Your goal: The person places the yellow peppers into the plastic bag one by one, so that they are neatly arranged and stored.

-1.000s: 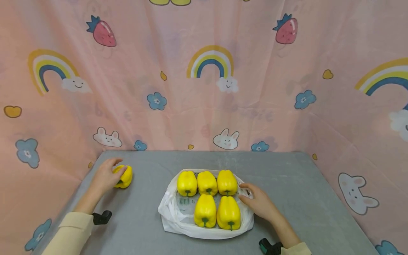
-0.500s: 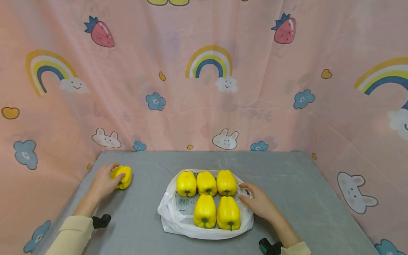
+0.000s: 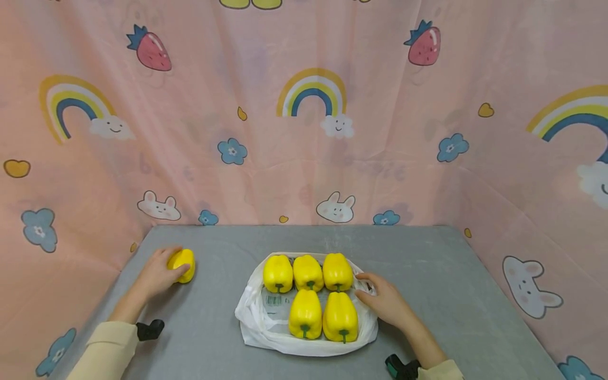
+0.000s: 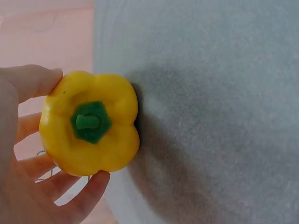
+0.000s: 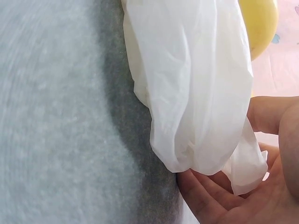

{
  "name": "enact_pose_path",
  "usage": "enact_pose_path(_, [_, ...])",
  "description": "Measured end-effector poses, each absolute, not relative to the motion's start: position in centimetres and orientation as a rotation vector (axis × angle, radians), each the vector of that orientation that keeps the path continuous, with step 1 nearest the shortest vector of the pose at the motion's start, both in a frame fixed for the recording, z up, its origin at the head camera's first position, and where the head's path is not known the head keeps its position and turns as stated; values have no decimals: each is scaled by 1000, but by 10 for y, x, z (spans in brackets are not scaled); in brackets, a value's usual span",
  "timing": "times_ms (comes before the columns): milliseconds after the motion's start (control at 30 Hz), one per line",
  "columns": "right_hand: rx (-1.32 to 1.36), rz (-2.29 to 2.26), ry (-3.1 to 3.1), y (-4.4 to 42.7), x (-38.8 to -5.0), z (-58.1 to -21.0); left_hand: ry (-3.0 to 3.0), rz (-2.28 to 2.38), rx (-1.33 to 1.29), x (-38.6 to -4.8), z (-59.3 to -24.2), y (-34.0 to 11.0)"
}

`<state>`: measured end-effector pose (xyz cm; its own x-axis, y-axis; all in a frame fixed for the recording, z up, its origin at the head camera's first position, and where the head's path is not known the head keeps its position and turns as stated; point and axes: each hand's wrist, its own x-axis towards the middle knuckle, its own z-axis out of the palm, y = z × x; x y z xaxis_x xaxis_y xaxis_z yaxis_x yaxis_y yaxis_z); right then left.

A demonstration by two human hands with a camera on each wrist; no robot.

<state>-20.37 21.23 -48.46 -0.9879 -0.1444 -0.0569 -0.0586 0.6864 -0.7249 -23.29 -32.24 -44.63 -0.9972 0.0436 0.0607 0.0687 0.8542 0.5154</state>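
Note:
A yellow bell pepper (image 3: 188, 264) with a green stem is at the left of the table. My left hand (image 3: 160, 272) holds it, thumb on one side and curled fingers on the other; the stem end (image 4: 91, 122) faces the left wrist camera. A white plastic bag (image 3: 280, 343) stands mid-table with its mouth wide, several yellow bell peppers (image 3: 306, 315) lying inside in two rows. My right hand (image 3: 387, 301) is at the bag's right edge, and in the right wrist view the bag's film (image 5: 250, 163) hangs between thumb and fingers.
The grey table (image 3: 228, 253) ends at a pink printed curtain (image 3: 304, 169) behind and along both sides. A printed barcode (image 3: 274, 301) shows on the bag's inner floor, left of the front peppers.
My left hand's fingers have lowered and settled around the pepper, which has shifted slightly left and toward me, its stem turning out of the head view. My right hand and the bag stay put.

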Motion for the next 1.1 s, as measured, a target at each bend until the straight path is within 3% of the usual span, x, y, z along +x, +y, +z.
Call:
enact_pose_path(600, [-191, -1187, 2784, 212, -204, -483, -2965, -834, -25, -231, -449, -320])
enact_pose_path(1100, [-180, -1189, 2778, 210, -204, -482, -2906, -798, -146, -229, -444, -294])
